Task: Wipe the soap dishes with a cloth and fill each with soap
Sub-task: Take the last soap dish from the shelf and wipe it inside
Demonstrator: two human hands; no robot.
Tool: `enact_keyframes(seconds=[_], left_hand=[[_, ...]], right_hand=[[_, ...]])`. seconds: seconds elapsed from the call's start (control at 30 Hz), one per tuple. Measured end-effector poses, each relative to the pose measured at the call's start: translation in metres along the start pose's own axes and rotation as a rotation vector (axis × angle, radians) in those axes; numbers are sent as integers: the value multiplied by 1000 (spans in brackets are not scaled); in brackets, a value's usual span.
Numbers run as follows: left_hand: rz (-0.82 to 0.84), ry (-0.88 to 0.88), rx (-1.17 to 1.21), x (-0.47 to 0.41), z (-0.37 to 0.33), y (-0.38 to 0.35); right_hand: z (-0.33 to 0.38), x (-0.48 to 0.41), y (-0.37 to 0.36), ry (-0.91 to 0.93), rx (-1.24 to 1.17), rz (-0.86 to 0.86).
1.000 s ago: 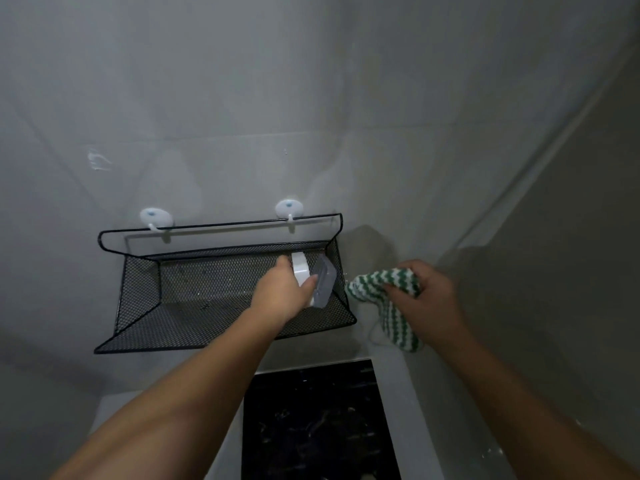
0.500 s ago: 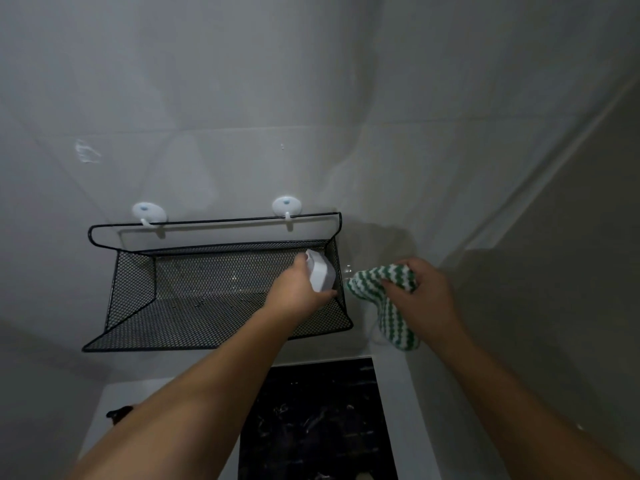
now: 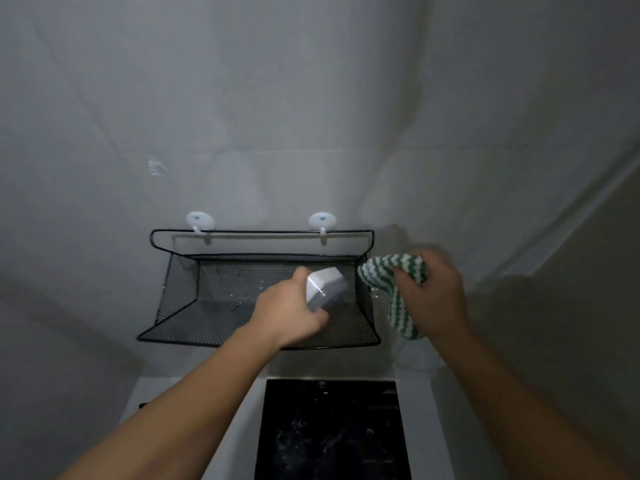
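Black wire mesh forms the wall shelf [image 3: 263, 231], hung by its top rail on two white hooks [image 3: 200, 221] [image 3: 322, 221] against pale tiles. A person's left hand [image 3: 287, 313] reaches in over the shelf's low front rim, fingers and thumb curled round a white-and-grey soap dish [image 3: 325, 287]. The dish is held tilted over the right half of the mesh floor, close to the right side wall. Whether it touches the mesh cannot be told.

Just outside that right side wall, the right hand [image 3: 433, 292] grips a bunched green-and-white striped cloth [image 3: 391, 271], fingers closed tightly into the fabric. The cloth's upper fold sits next to the shelf's right edge, and its loose tail hangs down beside the front right corner.

Mesh walls rise at both ends of the shelf, the left one slanting outwards to the front rim. The front stands open towards the person. Bare mesh floor stretches to the left of the dish, and plain wall spreads above the rail. Below the shelf lies a glossy black panel [image 3: 329, 427] framed by a white ledge [image 3: 415, 410]. A side wall closes in to the right of the shelf, behind the right forearm.
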State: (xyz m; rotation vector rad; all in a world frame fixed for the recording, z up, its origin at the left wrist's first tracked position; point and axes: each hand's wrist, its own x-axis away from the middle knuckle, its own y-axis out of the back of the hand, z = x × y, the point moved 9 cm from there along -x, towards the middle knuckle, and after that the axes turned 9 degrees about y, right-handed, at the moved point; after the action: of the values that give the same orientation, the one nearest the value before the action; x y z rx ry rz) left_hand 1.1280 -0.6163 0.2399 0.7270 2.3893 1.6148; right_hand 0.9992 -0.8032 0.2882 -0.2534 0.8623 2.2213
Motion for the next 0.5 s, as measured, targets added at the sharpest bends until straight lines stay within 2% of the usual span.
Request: enact_keyframes(seconds=[0.13,0.23,0.37,0.5], left_hand=[[-50,-35,25,21,4,33],[-64,-42,133,34,12,53],[-64,-7,316,46,31,70],[-43,-22,412,50,38,78]], right_hand=[[42,-3,-50,83,-53,157],[69,12,-87,226,-62,306],[102,27,-110,457,-34,389],[117,34,-130,561,-60,527]])
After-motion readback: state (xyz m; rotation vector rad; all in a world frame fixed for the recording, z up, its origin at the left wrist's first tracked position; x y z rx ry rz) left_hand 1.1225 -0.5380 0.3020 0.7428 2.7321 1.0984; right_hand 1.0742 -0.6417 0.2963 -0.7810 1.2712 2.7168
